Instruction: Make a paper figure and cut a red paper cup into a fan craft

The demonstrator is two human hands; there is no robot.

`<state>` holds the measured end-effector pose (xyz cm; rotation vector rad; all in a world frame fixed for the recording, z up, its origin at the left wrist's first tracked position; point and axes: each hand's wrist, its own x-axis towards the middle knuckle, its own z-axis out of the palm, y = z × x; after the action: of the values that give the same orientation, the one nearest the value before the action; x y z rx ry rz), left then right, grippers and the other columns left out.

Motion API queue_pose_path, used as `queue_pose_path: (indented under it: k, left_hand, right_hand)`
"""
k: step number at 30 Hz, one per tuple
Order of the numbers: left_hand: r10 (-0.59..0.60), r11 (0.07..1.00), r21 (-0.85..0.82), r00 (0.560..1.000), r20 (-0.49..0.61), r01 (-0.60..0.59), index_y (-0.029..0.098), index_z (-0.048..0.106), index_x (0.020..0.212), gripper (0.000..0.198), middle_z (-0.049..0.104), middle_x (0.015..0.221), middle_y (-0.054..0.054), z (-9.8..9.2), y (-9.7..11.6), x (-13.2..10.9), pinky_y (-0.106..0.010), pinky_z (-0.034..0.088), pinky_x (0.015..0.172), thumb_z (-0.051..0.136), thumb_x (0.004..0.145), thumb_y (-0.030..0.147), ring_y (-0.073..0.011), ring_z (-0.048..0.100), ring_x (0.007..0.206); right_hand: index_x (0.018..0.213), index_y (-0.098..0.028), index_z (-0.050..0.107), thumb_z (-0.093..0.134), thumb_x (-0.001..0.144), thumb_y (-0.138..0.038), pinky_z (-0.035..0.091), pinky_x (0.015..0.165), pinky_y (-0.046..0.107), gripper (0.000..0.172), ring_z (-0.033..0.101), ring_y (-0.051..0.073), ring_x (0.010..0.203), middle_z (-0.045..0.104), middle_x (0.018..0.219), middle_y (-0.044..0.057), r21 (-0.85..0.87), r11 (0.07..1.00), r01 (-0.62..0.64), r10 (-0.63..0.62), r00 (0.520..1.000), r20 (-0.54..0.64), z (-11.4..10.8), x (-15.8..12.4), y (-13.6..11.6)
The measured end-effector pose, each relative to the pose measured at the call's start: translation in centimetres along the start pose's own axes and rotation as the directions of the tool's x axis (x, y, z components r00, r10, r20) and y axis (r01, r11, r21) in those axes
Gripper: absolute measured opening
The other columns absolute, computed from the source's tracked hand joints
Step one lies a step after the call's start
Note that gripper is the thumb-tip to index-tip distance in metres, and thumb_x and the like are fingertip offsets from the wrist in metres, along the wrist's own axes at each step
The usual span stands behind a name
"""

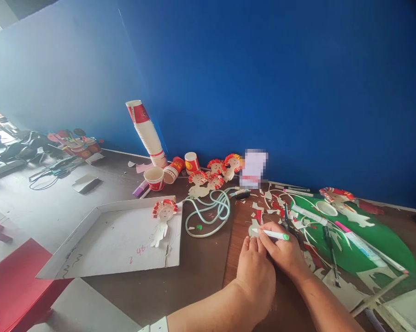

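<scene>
1. Carrying the lot: tabletop (208,263), brown.
2. Tray (114,246): white, shallow, at left.
3. Left hand (256,269): fingers bunched at the cutout (253,227); whether its grip pinches or presses, cannot tell.
4. Right hand (282,251): grip closed round the marker (274,234).
5. Marker: white, green-ended, above the cutout.
6. Cutout: pale, partly hidden, before the left fingers. Could slip if held loosely, skewing a line; a dragged hand could smear any wet ink.
7. Scraps (259,215): red, white, near; clutter could hide a dropped piece.
</scene>
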<state>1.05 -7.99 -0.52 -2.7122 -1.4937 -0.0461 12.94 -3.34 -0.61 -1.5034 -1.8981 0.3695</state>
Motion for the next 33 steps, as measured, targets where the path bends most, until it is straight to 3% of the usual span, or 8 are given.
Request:
queue_pose_path:
  k: [11,26,33]
  left_hand:
    - [-0.027,1.000,-0.007,0.999,0.028,0.027,0.011,0.047,0.136,0.052,0.044,0.143,-0.014,-0.24,0.18,-0.03,-0.043,0.028,0.112,0.049,0.086,0.028,-0.0248,0.040,0.132]
    - [-0.025,0.999,-0.037,0.996,0.084,0.028,0.010,0.043,0.138,0.061,0.041,0.144,-0.015,-0.36,0.18,0.09,-0.046,0.028,0.111,0.054,0.083,0.032,-0.0273,0.037,0.133]
    - [-0.044,0.998,-0.045,0.995,0.085,0.047,0.011,0.043,0.139,0.055,0.043,0.144,-0.014,-0.40,0.27,0.20,-0.046,0.027,0.110,0.048,0.087,0.029,-0.0257,0.037,0.132]
  right_hand:
    - [0.082,-0.023,0.057,0.049,0.086,-0.036,0.049,0.067,0.027,0.015,0.065,0.018,0.073,0.069,0.078,0.001,0.033,0.999,-0.025,0.023,0.999,0.043,0.03,-0.12,-0.04]
    - [0.080,-0.023,0.056,0.050,0.085,-0.037,0.048,0.065,0.026,0.016,0.065,0.017,0.071,0.068,0.075,0.000,0.041,0.998,-0.057,0.054,0.995,0.080,-0.09,-0.22,-0.17]
    - [0.078,-0.023,0.056,0.049,0.086,-0.037,0.047,0.066,0.026,0.017,0.063,0.016,0.067,0.067,0.072,-0.001,0.058,0.996,-0.067,0.061,0.993,0.101,-0.29,-0.14,-0.52]
